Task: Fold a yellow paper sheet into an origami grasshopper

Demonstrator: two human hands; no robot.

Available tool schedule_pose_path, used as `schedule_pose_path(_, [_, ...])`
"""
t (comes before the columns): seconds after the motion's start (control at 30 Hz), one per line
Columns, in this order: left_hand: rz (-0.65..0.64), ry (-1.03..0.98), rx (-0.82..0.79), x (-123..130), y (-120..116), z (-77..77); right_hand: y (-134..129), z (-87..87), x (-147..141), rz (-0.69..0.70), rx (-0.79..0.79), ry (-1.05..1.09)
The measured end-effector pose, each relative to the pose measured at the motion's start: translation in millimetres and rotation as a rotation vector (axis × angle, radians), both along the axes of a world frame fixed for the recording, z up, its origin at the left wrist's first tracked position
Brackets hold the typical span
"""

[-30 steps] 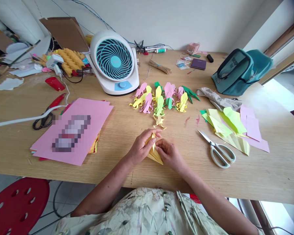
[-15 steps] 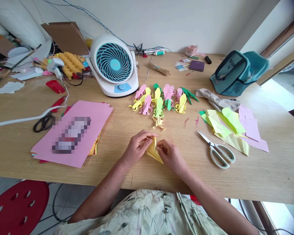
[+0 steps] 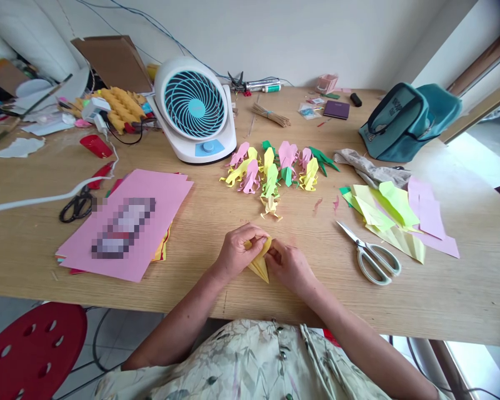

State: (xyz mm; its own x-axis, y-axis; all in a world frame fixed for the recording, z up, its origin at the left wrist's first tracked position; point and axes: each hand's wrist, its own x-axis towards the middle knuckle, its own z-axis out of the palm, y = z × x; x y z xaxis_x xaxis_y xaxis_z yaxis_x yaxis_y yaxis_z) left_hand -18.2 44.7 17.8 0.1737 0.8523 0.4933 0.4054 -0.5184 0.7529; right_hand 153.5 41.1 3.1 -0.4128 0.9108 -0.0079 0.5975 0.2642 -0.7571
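Observation:
Between my hands is a piece of folded yellow paper (image 3: 260, 268), narrowing to a point toward me, just above the table's front. My left hand (image 3: 238, 250) pinches its upper part between thumb and fingers. At its right edge, my right hand (image 3: 289, 265) has its fingers pressed together on the paper; the fingertips are partly hidden. Just beyond lies a small pale yellow origami frog (image 3: 270, 207). Behind that, several pink, yellow and green folded paper figures (image 3: 270, 179) stand in a cluster.
White-handled scissors (image 3: 375, 258) lie to the right, near loose green, yellow and pink paper pieces (image 3: 400, 216). On the left is a stack of pink paper (image 3: 166, 205) with a blurred item on top. A white fan (image 3: 195, 111) and a teal bag (image 3: 400, 125) stand farther back.
The folded yellow paper has turned, its lower point swinging left, and its top now shows a rounded edge at my left fingertips. Both hands still hold it. The view shifted slightly.

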Motion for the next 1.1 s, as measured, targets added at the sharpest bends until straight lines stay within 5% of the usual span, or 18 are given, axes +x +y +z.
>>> schedule_pose_path(0.13, [-0.069, 0.044, -0.041, 7.7, -2.7, -4.0, 0.9, -0.3, 5.0, -0.019, 0.067, -0.017])
schedule_pose_path(0.4, [0.034, -0.009, -0.163, 14.0, -1.8, -16.4, 4.4, 0.2, 12.9, -0.013, 0.154, 0.130])
schedule_pose_path(0.7, [-0.062, 0.319, -0.151, 0.7, -12.3, -14.3, 8.2, -5.3, 16.0, 0.019, 0.164, 0.160])
schedule_pose_path(1.1, [-0.067, 0.458, -0.164, 4.3, -13.2, -16.4, 27.3, 11.1, 42.5, 0.295, 0.082, 0.071])
